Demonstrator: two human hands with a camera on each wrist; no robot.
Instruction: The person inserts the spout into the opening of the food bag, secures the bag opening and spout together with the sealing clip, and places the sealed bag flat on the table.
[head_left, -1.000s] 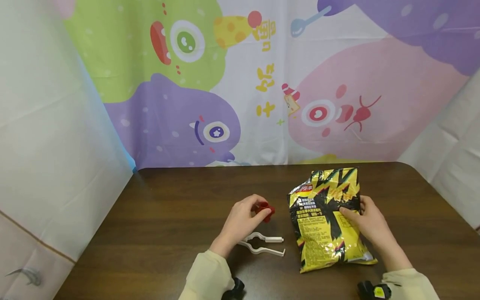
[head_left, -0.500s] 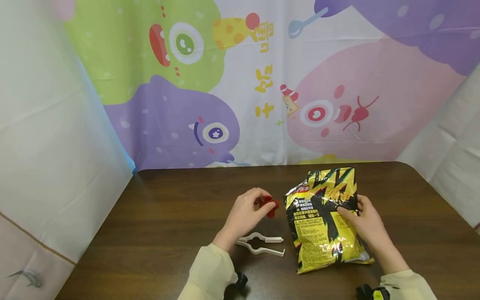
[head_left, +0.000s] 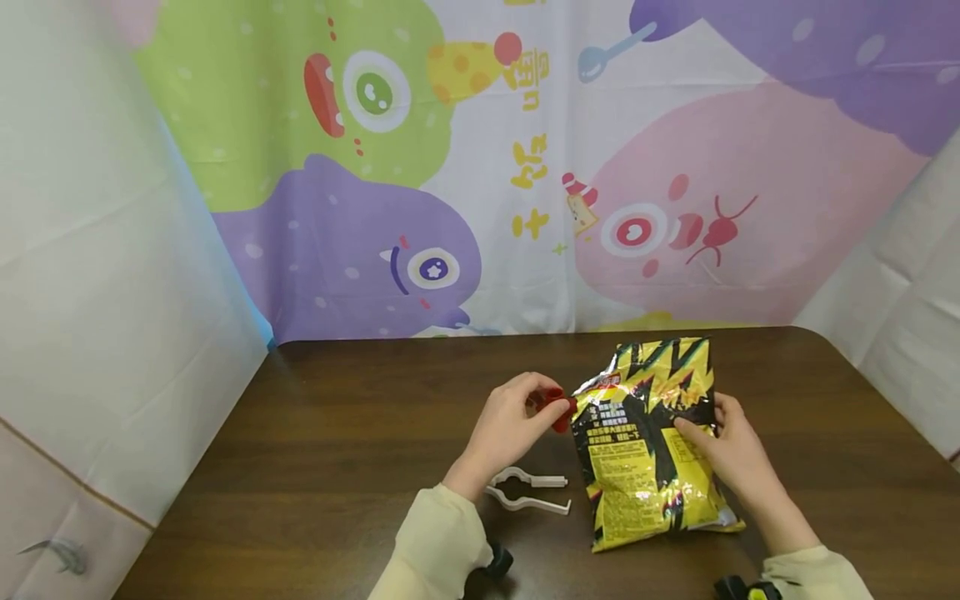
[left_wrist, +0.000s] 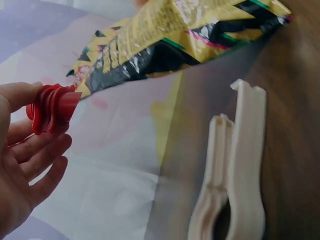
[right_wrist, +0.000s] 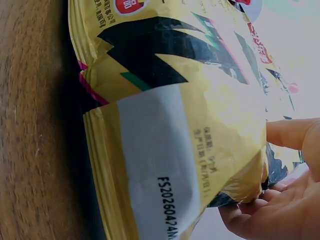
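Observation:
My left hand (head_left: pixel 510 427) pinches a small red plastic spout with a wavy collar (left_wrist: pixel 46 107) between thumb and fingers. It is at the upper left corner of a yellow and black snack bag (head_left: pixel 637 475); whether the two touch I cannot tell. That corner of the bag slants off, and its lower end is by the table. On the bag's right side, my right hand (head_left: pixel 738 454) grips the edge, thumb on the front and fingers behind. Below my left hand lies a white plastic bag clip (left_wrist: pixel 248 150), its two arms spread, rounded in the middle; my wrist covers one end.
The dark brown wooden table (head_left: pixel 315 450) carries these things. At its back hangs a white cloth with cartoon figures (head_left: pixel 510 275). Pale cloth walls (head_left: pixel 135 250) stand at the left and right.
My left hand has carried the red spout to the right and slightly up, to the bag's corner. The bag has shifted a little left in my right hand's grip. The clip stays put.

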